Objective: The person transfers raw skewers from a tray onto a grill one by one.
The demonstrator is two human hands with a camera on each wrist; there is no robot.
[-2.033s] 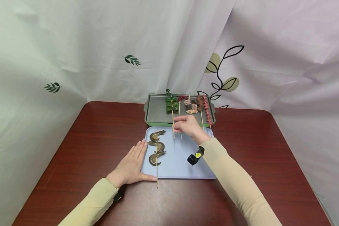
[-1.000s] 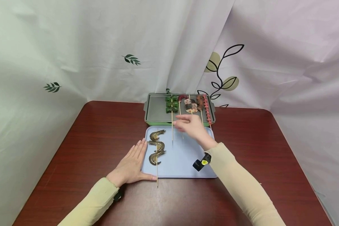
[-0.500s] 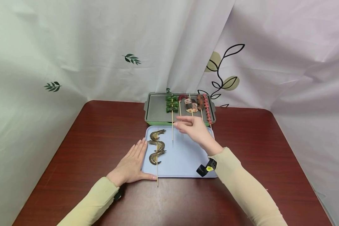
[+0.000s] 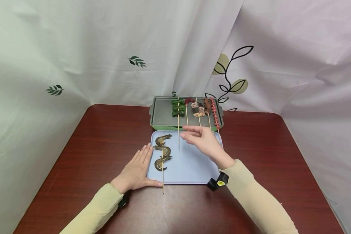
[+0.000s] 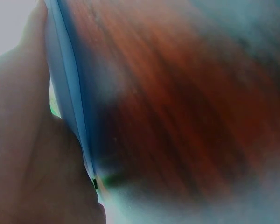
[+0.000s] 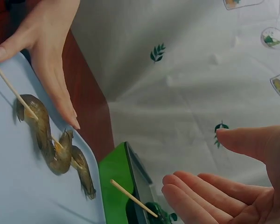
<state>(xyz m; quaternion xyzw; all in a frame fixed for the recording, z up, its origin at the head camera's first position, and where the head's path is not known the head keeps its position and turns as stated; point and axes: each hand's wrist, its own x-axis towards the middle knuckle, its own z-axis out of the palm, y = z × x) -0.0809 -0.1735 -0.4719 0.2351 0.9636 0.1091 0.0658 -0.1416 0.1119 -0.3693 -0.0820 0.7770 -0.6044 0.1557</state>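
In the head view my left hand rests with straight fingers along the left rim of a pale blue tray. Its thumb reaches the tray's front edge beside the stick of a shrimp skewer, which lies on the tray. My right hand is over the tray's far part, thumb and fingers apart in the right wrist view, holding nothing. Just left of its fingertips is the stick of a green pepper skewer, whose peppers lie on a grill pan. The left wrist view shows mostly tray edge and table.
Right of the peppers, the pan also carries a dark red curled skewer, a fish skewer, a brown meat skewer and a thin pink skewer. Their sticks jut toward the tray. A white curtain hangs behind the brown table.
My right hand held the green pepper skewer's stick, laid it down on the pan and let go. It has since drawn back slightly right and nearer. My left hand has stayed put.
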